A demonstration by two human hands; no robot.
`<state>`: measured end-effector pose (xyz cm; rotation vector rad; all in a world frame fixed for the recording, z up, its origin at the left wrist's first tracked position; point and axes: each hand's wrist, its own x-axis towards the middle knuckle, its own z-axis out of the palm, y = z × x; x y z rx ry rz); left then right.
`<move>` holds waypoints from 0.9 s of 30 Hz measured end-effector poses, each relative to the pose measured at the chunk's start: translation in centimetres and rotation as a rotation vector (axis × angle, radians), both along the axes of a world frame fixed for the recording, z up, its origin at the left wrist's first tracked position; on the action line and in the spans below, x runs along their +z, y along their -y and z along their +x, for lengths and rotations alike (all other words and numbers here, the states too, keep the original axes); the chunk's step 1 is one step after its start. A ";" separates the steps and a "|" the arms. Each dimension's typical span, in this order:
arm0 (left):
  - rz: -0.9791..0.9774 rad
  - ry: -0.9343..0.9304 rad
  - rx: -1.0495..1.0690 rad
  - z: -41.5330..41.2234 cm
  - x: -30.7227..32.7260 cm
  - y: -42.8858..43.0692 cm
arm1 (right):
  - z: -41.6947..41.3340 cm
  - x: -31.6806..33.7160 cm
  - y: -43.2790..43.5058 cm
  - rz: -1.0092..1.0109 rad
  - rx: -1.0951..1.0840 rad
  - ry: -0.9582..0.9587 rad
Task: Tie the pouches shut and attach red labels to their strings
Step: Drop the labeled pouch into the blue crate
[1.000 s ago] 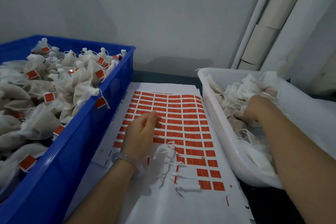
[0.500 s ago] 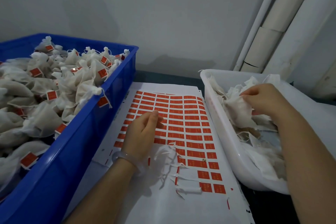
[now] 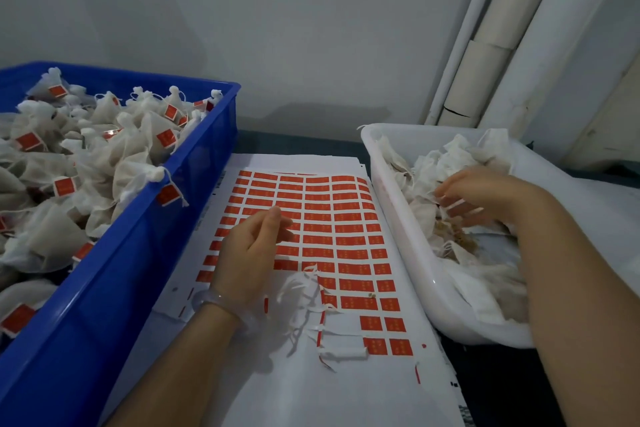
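right hand (image 3: 491,198) lowered among pouches (image 3: 460,156), grasp unclear; left hand (image 3: 249,253) stays slack, empty, on labels (image 3: 346,229).

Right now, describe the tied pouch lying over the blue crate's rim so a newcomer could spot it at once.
Find the blue crate on the left, heaped with tied pouches. Follow its rim beside the sheet of red labels to about halfway. One pouch rests its knotted neck on that rim, and only its red label dangles outside the crate wall.
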<state>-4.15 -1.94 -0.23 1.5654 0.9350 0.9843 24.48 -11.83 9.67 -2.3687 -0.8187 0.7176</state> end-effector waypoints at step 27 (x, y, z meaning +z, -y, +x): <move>0.036 -0.043 -0.012 0.1 0.8 0.5 | 2.3 0.3 2.7 -0.430 0.307 0.056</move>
